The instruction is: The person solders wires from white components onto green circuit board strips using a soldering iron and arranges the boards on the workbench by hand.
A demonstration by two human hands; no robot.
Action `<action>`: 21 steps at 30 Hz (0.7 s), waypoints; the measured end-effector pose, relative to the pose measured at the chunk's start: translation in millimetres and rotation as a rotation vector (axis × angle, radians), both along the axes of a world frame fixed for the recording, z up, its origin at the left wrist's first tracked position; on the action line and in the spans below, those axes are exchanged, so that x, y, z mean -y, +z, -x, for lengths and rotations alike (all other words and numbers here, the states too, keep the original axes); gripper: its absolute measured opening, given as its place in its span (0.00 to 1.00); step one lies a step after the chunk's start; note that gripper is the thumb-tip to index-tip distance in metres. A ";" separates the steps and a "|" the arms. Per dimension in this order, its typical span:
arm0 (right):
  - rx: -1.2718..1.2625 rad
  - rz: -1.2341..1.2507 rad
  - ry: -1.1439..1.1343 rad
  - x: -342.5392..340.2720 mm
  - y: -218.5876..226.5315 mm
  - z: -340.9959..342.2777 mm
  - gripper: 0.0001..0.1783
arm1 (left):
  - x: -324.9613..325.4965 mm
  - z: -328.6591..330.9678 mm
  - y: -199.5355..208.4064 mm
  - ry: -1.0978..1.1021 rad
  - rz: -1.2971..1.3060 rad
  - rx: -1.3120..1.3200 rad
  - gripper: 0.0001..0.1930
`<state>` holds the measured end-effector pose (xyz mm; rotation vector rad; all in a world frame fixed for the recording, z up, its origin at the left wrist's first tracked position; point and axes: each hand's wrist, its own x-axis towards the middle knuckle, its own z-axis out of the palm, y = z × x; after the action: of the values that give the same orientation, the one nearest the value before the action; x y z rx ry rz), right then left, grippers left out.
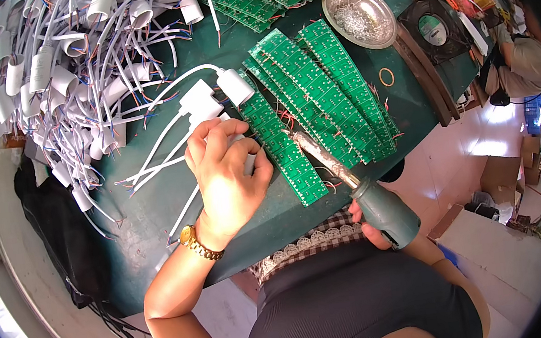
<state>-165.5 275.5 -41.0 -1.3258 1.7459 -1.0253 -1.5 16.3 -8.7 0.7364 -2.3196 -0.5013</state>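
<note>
My left hand [227, 167], a gold watch at its wrist, has its fingers curled and closed round a white plastic cap, mostly hidden beneath them. Just beyond it lie more white caps with cables [199, 100], one cap [234, 87] tipped against a green circuit board strip [294, 169]. In my right hand [372, 227] is a soldering iron [385, 212] with a thick dark green handle. Its metal barrel slants up and left over the board strips, the tip close to the strip nearest my left hand. Thin red wires show around the tip.
A large heap of white caps with cables [67, 79] fills the far left. More board strips [335, 95] lie right of centre, others at the back. A round dish of metal bits [360, 15], a rubber band [387, 76] and a black fan [435, 29] sit at right. A black bag [63, 226] hangs left.
</note>
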 end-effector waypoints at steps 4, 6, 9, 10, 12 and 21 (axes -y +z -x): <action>-0.067 -0.092 0.157 23.5 32.8 3.6 0.16 | 0.5 -1.7 -0.3 0.003 -0.003 0.017 0.08; 0.877 -0.909 -0.607 38.0 47.0 -2.1 0.15 | 0.0 -1.5 -1.2 0.003 -0.008 0.016 0.09; 0.993 -0.514 -0.613 13.3 20.1 -11.5 0.14 | 0.3 -0.1 -0.3 0.005 -0.004 0.032 0.09; 0.993 -0.513 -0.610 13.8 22.1 -10.1 0.14 | 0.4 -0.7 -0.9 0.008 -0.011 0.017 0.09; 0.406 -0.123 0.005 17.4 29.6 -6.7 0.14 | 1.5 -2.0 -1.7 0.011 -0.016 0.001 0.09; -0.017 0.051 0.170 25.6 31.0 -5.3 0.11 | 1.6 -2.3 -3.8 -0.020 0.013 0.023 0.11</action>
<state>-160.1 249.9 -10.0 -1.4915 1.5979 -0.9704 0.8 14.7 -12.5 0.7170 -2.3513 -0.4886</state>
